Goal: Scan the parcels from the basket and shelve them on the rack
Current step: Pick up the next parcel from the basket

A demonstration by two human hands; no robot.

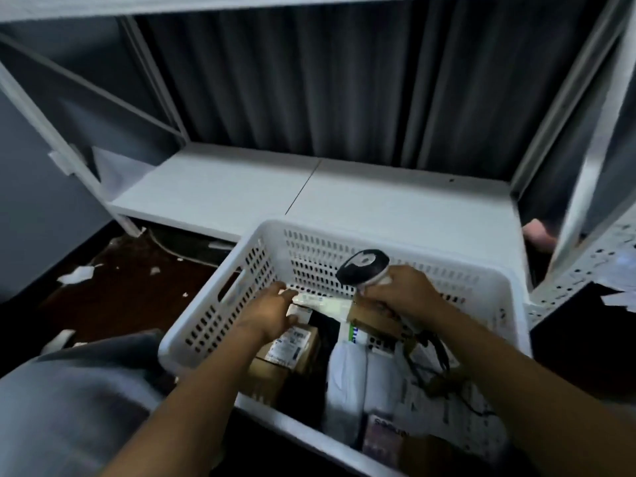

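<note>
The white parcel [325, 303], long and slim, lies at the far end of the basket [210, 306], against its far wall. The left hand [272, 313] has its fingers over the parcel's left end and its thumb below, pinching it. Just to the right, the right hand [401, 292] is wrapped around the handle of a scanner [363, 266], whose black and white head tilts up toward the far wall. A black cable [442, 352] trails from it over the parcels on the right.

Nearer, under the left wrist, sits a brown box [272, 368] with a white label [290, 342]. The label carries barcodes and print too blurred to read. Another brown box [373, 320] lies beneath the right hand, and beside it a white pack edge [352, 333] shows green and blue letters that cannot be made out. White plastic bags [347, 387] fill the middle. A dark packet [387, 437] at the near rim shows part of a word, "SAMSUN".

The basket is white plastic with slotted walls, and its far side rests against the low shelf of the white rack [378, 201]. A dark curtain [309, 80] hangs behind the rack. To the left, the dark floor [130, 280] is strewn with paper scraps [77, 273]. Grey cloth [69, 401] fills the near left corner.
</note>
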